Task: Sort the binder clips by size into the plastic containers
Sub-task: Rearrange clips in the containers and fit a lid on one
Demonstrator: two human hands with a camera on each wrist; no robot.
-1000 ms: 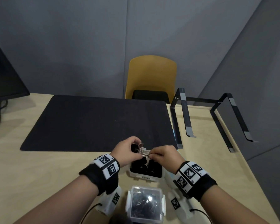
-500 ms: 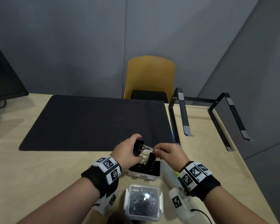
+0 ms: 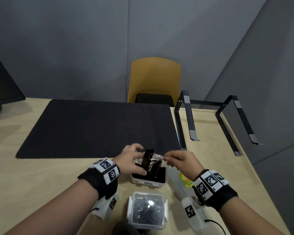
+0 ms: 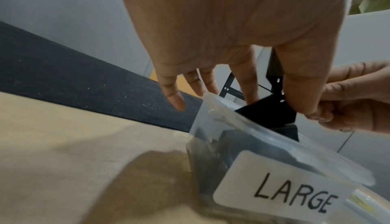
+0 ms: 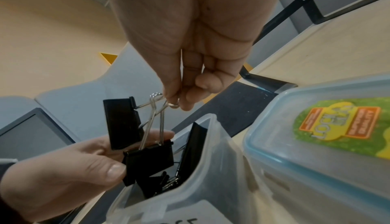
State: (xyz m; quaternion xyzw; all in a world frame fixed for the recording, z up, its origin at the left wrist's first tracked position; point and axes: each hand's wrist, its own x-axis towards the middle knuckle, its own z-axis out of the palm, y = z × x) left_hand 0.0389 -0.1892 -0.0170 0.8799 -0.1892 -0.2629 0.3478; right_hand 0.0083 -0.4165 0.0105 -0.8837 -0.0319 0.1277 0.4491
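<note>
Pale desk (image 3: 41, 184): below our fingers the LARGE tub (image 3: 149, 181) holds black clips; nearer, another tub (image 3: 148, 211) holds smaller ones. Our left hand (image 3: 131, 161) now grips two tangled clips' (image 5: 147, 159) bodies, raised higher than before; our right hand (image 3: 181, 161) pinches their wire handles.

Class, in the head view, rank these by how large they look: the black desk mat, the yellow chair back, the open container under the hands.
1. black desk mat
2. yellow chair back, though farther away
3. open container
</note>
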